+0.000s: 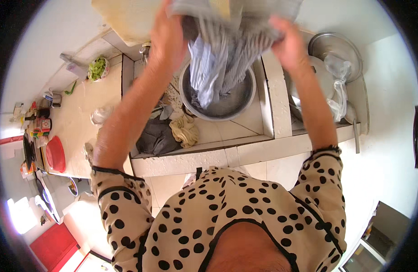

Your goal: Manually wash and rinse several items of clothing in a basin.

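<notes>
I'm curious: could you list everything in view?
Tiled sink: one, whitish, centre
Round basin: one, grey, in sink
Striped cloth: one, greyish, over basin
Dark cloth: one, grey, sink's left
Crumpled cloth: one, cream, sink's left
Leafy greens: one bowlful, green, left counter
Bowl: one, red, left counter
Metal bowl: one, silvery, right
Plastic bag: one, clear, right
Small clutter: several, mixed, far left
Dotted blouse: one, cream, bottom
Left hand, right hand: one each, bare, gripping striped cloth
</notes>
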Demonstrator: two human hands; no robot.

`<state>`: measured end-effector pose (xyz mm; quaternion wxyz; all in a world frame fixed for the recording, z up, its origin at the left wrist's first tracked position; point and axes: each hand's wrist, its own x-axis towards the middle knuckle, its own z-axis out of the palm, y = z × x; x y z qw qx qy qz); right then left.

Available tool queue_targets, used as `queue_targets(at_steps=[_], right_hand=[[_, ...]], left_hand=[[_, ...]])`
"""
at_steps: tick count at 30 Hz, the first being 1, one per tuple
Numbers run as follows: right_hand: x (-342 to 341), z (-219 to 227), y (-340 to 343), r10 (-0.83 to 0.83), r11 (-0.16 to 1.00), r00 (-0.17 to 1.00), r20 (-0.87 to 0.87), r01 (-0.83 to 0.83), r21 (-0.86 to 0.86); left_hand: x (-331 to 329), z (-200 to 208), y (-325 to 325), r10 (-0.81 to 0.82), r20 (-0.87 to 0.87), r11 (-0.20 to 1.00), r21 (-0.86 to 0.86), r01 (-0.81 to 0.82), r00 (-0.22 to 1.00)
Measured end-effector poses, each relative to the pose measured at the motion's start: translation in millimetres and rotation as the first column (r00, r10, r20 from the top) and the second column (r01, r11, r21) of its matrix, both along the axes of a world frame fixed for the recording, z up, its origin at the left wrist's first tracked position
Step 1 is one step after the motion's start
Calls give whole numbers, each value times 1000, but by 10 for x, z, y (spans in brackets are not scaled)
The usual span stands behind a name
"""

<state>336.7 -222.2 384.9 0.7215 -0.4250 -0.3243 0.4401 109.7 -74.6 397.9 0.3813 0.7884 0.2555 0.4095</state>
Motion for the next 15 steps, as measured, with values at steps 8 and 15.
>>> queue_targets(at_steps=[8, 15], right_hand=[[98, -2177, -53, 169, 938, 545, 822, 168, -304], [-364, -3126, 353, 430, 726, 185, 883, 511, -461]], left_hand=[[-370, -1981, 247, -175, -522, 707, -657, -262, 835], [292, -3231, 42, 90, -629, 987, 158, 13, 772]])
